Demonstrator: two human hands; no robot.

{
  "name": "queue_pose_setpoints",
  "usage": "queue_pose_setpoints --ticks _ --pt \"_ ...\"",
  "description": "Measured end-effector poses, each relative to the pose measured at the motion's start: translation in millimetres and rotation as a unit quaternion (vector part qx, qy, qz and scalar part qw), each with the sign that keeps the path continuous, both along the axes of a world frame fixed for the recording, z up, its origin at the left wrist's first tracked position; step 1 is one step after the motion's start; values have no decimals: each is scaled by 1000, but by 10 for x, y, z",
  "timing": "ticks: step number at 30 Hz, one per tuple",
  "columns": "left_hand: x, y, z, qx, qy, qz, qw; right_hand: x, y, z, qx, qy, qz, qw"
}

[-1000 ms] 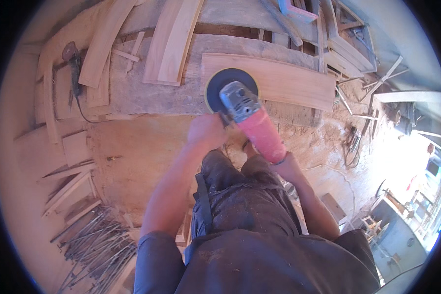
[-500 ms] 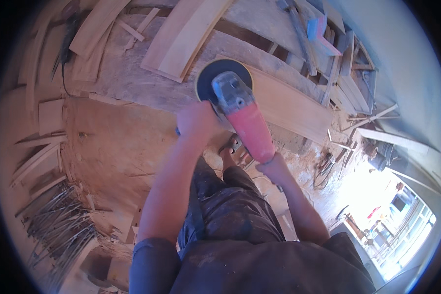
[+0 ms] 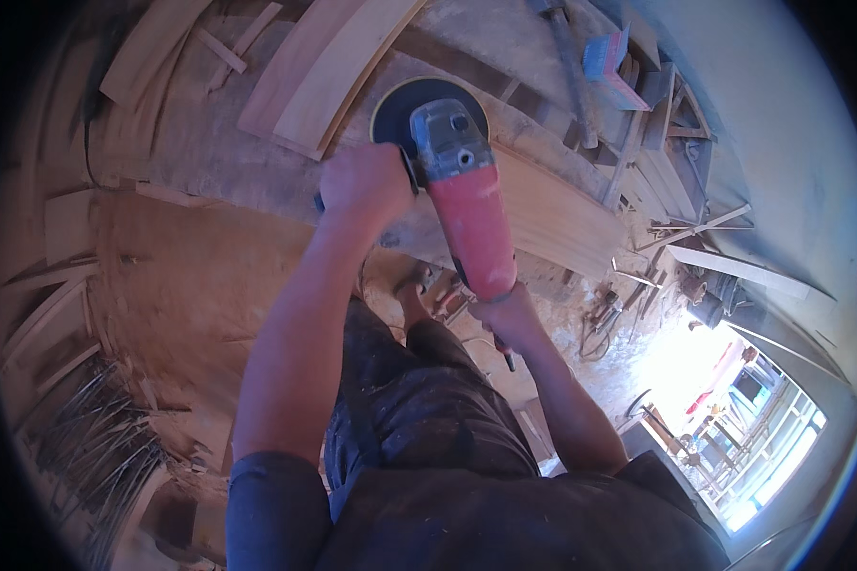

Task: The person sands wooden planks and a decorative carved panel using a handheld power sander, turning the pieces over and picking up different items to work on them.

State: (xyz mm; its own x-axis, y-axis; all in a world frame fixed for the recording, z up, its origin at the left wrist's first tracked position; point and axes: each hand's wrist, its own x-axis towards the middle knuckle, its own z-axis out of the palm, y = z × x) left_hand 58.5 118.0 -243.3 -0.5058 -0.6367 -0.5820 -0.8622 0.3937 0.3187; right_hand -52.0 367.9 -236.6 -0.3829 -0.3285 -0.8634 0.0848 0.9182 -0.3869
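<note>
A red and grey power sander (image 3: pixel 470 214) with a round dark disc (image 3: pixel 390 112) lies across both hands, its disc end over the far workbench. My left hand (image 3: pixel 367 183) is closed round the side handle near the tool's head. Closer to my body, my right hand (image 3: pixel 508 316) wraps the rear grip, where a short dark piece sticks out below the fingers. A long pale wooden board (image 3: pixel 562 214) runs from beneath the tool toward the right. The disc covers its left end, and I cannot tell whether disc and wood touch.
More wide boards (image 3: pixel 328 71) lie on the dusty workbench (image 3: pixel 195 124). A blue and pink box (image 3: pixel 611 71) stands at the far right near wood offcuts (image 3: pixel 671 176). Thin sticks (image 3: pixel 90 419) are heaped at lower left. A bright opening (image 3: pixel 743 428) is at right.
The sander has moved farther from my body and its body has swung more upright in view, with both hands still on it. The whole scene has shifted slightly left.
</note>
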Motion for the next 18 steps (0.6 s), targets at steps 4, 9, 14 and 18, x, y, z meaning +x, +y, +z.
queue_pose_setpoints --ticks 4,9,14,18 --pt "-148 377 -59 34 -1 -55 998 75 634 -105 12 29 -3 1000" --pt "-118 493 -109 53 13 -42 998 181 733 -68 28 40 -4 999" --pt "86 -38 -10 -14 25 9 1000 94 -32 -5 45 -24 -9 999" --pt "112 -141 76 20 -6 -15 1000 147 -89 12 10 -10 7 1000"
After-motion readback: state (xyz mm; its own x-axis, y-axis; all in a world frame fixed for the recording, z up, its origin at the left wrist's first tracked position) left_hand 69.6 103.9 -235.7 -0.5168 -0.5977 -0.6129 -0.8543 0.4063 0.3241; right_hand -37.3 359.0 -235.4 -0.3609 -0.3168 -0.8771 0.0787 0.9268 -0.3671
